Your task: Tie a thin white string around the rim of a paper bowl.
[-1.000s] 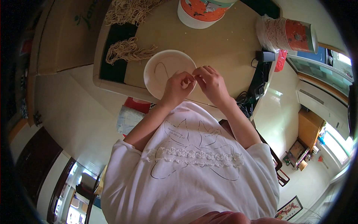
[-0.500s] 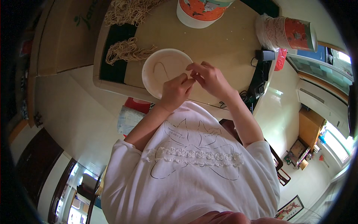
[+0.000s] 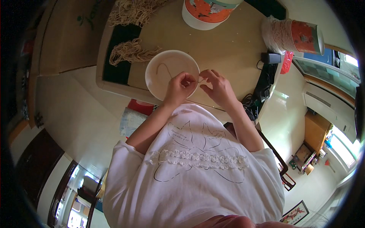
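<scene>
A thin beige cord [image 3: 165,67] lies curved inside a round white paper bowl [image 3: 151,83] at the table's near edge and runs up to my left hand [image 3: 180,89]. Over the bowl's right rim, that hand pinches the cord between thumb and fingertips. A short length of it spans the small gap to my right hand [image 3: 219,89]. There the cord meets the bent fingers, while the thumb stands somewhat apart below them. Exactly how the right fingers grip it is partly hidden.
Two bundles of beige cord, a larger one [image 3: 133,12] and a smaller one [image 3: 131,51], lie at the table's left. An orange-patterned paper tub [image 3: 207,15] stands at the back. Stacked paper tubs [image 3: 292,35] lie sideways at right, near a black adapter [image 3: 270,57] and cables.
My hands have drawn slightly apart, and a short stretch of cord now shows between them. The right hand has come down a little, its thumb and fingers opening wider.
</scene>
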The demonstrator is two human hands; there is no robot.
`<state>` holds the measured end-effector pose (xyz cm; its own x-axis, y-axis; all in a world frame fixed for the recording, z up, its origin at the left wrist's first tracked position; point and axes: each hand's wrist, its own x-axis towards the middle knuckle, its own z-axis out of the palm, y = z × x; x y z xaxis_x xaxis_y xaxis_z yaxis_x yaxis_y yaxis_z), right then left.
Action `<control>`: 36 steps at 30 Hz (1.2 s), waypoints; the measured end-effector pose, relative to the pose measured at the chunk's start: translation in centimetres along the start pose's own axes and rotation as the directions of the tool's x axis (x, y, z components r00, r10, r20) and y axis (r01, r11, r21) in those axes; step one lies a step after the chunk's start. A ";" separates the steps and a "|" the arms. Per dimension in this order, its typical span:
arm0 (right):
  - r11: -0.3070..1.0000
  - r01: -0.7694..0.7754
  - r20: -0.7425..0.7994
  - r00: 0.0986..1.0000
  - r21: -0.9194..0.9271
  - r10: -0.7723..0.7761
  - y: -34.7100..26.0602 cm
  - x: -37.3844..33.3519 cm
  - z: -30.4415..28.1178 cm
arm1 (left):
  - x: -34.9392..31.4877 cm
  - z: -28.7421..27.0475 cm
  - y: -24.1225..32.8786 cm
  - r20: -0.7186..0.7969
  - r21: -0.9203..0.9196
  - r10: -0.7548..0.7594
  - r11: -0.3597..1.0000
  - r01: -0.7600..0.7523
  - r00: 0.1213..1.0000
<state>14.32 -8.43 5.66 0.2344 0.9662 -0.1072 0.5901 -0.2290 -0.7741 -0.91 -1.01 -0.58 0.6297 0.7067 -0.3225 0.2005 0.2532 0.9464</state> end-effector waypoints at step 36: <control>0.964 0.191 -0.008 0.981 -0.183 -0.195 -0.6 1.6 0.3 | -0.2 0.0 0.2 0.006 0.037 0.090 0.995 -0.090 0.996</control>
<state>14.10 -6.72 5.75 0.1206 0.9914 0.0507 0.7552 -0.0584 -0.6529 -1.02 -1.12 -0.27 0.6500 0.7223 -0.2363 0.1708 0.1642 0.9715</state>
